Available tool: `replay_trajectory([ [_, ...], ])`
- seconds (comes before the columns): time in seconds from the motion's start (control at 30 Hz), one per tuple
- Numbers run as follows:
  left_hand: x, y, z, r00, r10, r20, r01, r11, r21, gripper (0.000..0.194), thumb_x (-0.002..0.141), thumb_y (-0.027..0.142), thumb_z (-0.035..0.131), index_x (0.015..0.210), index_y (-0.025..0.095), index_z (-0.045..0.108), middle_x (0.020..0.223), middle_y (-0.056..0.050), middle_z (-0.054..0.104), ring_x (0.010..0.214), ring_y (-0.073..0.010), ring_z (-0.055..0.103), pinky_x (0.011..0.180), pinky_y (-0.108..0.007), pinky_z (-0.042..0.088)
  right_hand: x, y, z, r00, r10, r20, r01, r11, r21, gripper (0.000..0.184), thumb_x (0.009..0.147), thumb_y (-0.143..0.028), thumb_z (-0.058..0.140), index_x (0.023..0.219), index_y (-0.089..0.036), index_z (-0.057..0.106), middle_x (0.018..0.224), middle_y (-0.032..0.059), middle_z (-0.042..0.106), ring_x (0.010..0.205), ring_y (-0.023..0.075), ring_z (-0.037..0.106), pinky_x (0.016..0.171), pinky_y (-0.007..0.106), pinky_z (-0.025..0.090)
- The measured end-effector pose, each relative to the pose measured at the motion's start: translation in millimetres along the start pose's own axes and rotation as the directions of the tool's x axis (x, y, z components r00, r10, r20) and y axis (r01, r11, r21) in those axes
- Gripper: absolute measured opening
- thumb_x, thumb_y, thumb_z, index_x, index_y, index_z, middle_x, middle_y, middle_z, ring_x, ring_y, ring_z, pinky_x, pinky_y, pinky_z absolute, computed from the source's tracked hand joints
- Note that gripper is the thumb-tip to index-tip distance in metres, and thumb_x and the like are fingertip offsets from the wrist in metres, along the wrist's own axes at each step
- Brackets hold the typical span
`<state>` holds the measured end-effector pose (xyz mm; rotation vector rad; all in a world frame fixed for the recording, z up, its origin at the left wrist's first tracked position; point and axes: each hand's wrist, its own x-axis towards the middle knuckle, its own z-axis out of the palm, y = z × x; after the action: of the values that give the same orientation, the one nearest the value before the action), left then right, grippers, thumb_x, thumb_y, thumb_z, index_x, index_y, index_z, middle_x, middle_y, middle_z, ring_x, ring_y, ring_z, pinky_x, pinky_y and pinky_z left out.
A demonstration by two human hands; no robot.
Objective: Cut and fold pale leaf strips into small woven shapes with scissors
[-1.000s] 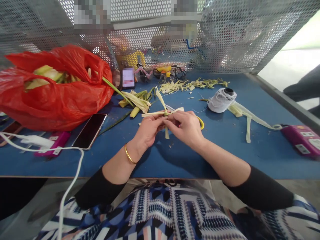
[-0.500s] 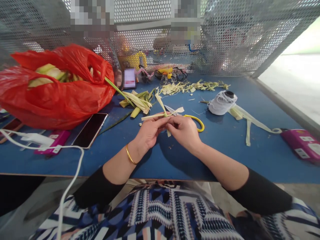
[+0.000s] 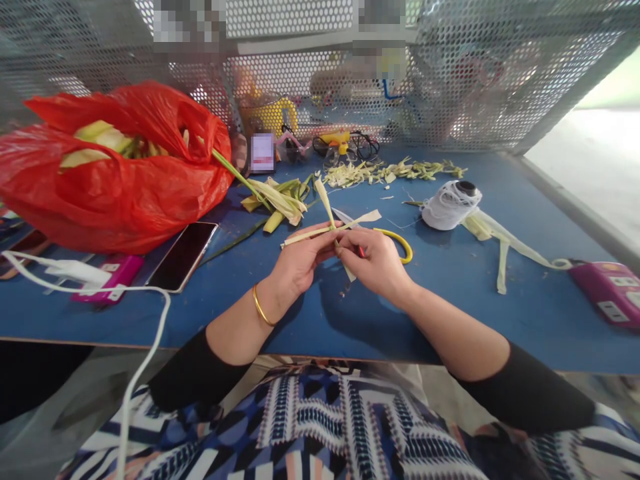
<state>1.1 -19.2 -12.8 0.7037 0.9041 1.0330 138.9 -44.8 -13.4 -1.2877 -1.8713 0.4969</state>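
Observation:
Pale yellow-green leaf strips [image 3: 324, 200] cross one another between my two hands, their ends sticking out to several sides. My left hand [image 3: 301, 257] is closed on the strips from the left. From the right, my right hand [image 3: 376, 259] pinches the same strips near the crossing, with a strip end hanging below the fingers. Just behind my right hand lie yellow-handled scissors [image 3: 407, 250], partly covered by it. A small red spot shows at my right fingers; I cannot make out what it is.
On the left stand a red plastic bag [image 3: 165, 220] of leaves, a dark phone [image 3: 184, 257] and a white cable [image 3: 163, 320]. Leaf pieces [image 3: 280, 203] and small trimmings [image 3: 350, 175] lie behind the hands. A white thread spool [image 3: 445, 210] and a purple power strip [image 3: 607, 290] are on the right.
My right fingers have shifted slightly along the strips, and the red spot now shows there. The right-pointing strip end sticks out a little farther. The whole view has moved slightly.

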Motion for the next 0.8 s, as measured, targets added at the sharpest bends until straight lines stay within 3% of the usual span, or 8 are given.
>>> replay_trajectory([
  [0.23,1,1,-0.6,1.000,-0.015,-0.004,0.015,1.000,-0.020,0.013,0.070,0.012,0.077,0.082,0.014,0.074,0.076,-0.003,0.075,0.069,-0.0117,0.068,0.073,-0.024,0.054,0,-4,-1,1.000,-0.025,0.019,0.024,1.000,0.012,0.025,0.076,-0.014,0.054,0.055,-0.021,0.043,0.056,-0.0032,0.049,0.057,0.0117,0.042,0.064,0.029,0.034],
  [0.37,1,7,-1.0,1.000,-0.029,0.012,0.029,1.000,0.007,0.013,0.076,0.022,0.076,0.086,0.014,0.074,0.077,-0.004,0.075,0.069,-0.0122,0.068,0.070,-0.023,0.054,-1,-4,2,0.992,0.127,-0.004,-0.126,0.985,0.114,0.028,0.082,-0.028,0.058,0.056,-0.020,0.050,0.055,-0.0028,0.049,0.055,0.0113,0.040,0.057,0.028,0.031],
  [0.47,2,11,-2.5,0.998,-0.063,0.019,0.063,0.998,0.015,0.026,0.082,0.039,0.071,0.087,0.014,0.073,0.076,-0.006,0.074,0.071,-0.0154,0.070,0.069,-0.026,0.055,1,1,5,0.936,0.350,0.025,-0.340,0.888,0.310,0.041,0.084,-0.049,0.059,0.056,-0.020,0.055,0.050,-0.0038,0.044,0.049,0.0100,0.036,0.051,0.028,0.027],
  [0.57,1,12,-3.8,0.995,-0.102,0.004,0.102,0.994,0.029,0.028,0.084,0.042,0.068,0.087,0.014,0.074,0.074,-0.006,0.072,0.071,-0.0154,0.069,0.066,-0.025,0.054,5,8,7,0.869,0.488,0.079,-0.451,0.717,0.532,0.045,0.077,-0.061,0.064,0.060,-0.020,0.057,0.052,-0.0037,0.047,0.049,0.0092,0.041,0.051,0.026,0.034],
  [0.7,-1,9,-3.5,0.994,-0.105,0.020,0.103,0.991,0.088,0.014,0.079,0.028,0.073,0.085,0.015,0.074,0.067,-0.002,0.069,0.059,-0.0105,0.063,0.059,-0.022,0.051,9,12,8,0.836,0.543,0.080,-0.421,0.540,0.729,0.039,0.063,-0.053,0.078,0.070,-0.019,0.059,0.061,-0.0029,0.056,0.055,0.0097,0.051,0.057,0.026,0.044],
  [0.8,-2,5,-1.9,0.996,-0.084,0.006,0.082,0.986,0.146,0.009,0.076,0.022,0.076,0.078,0.015,0.072,0.058,0.001,0.064,0.049,-0.0080,0.057,0.053,-0.021,0.048,9,13,7,0.845,0.534,0.023,-0.371,0.555,0.745,0.035,0.060,-0.046,0.080,0.068,-0.020,0.058,0.060,-0.0023,0.059,0.055,0.0107,0.053,0.059,0.028,0.047],
])
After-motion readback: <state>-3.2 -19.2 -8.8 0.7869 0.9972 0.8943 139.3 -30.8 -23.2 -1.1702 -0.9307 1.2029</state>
